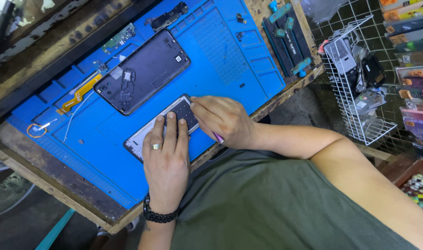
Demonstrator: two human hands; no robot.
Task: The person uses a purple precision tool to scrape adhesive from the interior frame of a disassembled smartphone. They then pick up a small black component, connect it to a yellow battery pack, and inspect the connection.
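The left hand (166, 155) lies flat, fingers spread, on the open phone (163, 125). The right hand (223, 121) pinches a purple tool (218, 137) at the phone's right end, near the blue mat (230, 51)'s lower edge.

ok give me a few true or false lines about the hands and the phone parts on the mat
1. The left hand lies flat on the phone frame. True.
2. The right hand rests on the dark back cover. False: it touches the frame's upper end.
3. The mat is red. False: blue.
4. The left hand wears a ring. True.
5. The wire basket sits on the mat. False: it stands beside the bench.
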